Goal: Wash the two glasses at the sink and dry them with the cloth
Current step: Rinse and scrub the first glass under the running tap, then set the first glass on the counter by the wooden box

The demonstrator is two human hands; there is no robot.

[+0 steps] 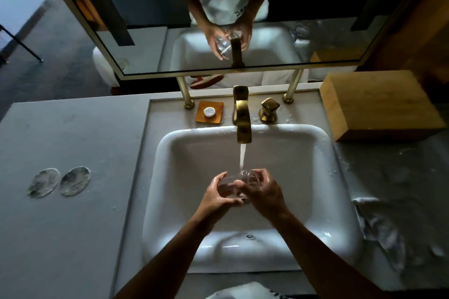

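Head view shows you holding one clear glass (pixel 237 183) over the middle of the white sink (pixel 345 204), directly under the stream of water (pixel 242 156) falling from the brass faucet (pixel 242 114). Your left hand (pixel 218 195) cups the glass from the left with its fingers curled around the wall, and your right hand (pixel 263 190) wraps it from the right, fingers bent over the rim; both hands are closed on this single glass. You can count only one glass here; a second one is not clearly visible. Behind the basin you have one brass handle (pixel 268 109) to the right of the faucet, and one amber dish (pixel 209 112) to its left carrying one small white round soap (pixel 209 111). On the grey counter (pixel 73 238) well to the left lie two round coasters (pixel 59 181) side by side, just apart from each other. On the right side of the counter sits one crumpled grey cloth (pixel 379 226), near the basin's edge, and one wooden block (pixel 379 104) stands at the back right. One mirror (pixel 218 7) above reflects your two hands and the glass.
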